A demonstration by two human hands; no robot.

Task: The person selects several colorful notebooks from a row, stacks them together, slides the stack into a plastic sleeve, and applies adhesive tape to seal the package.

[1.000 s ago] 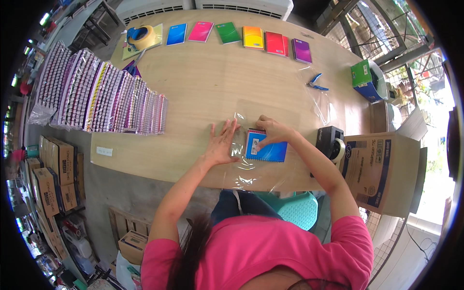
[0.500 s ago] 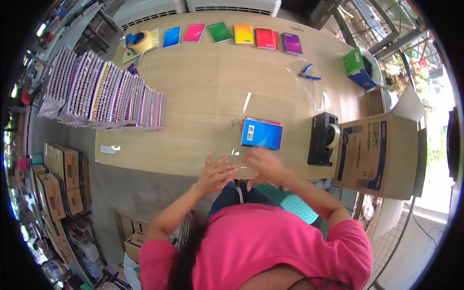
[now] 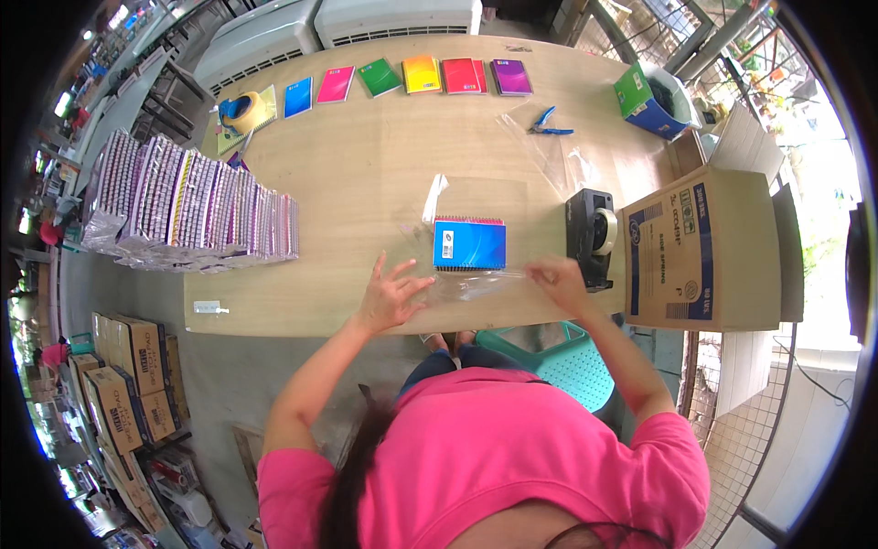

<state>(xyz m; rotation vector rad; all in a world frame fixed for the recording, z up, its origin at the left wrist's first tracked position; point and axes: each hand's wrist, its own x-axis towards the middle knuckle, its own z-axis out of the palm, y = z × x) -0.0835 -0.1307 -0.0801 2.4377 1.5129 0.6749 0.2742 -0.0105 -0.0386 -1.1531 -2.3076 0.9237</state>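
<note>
Clear film (image 3: 468,289): just inside the table's (image 3: 357,197) near edge.
Left hand (image 3: 391,296): fingers spread by the film; whether touching, I can't tell.
Right hand (image 3: 555,277): pinching the film's right end.
Blue notebook (image 3: 480,243): flat just beyond the hands, white sticker (image 3: 448,244) on its cover.
Carton (image 3: 668,261): dark bands and lettering.
Far notebooks (image 3: 422,77): cover marks too small to read.

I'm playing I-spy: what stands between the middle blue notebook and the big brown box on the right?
A black tape dispenser, seen in the head view.
</note>
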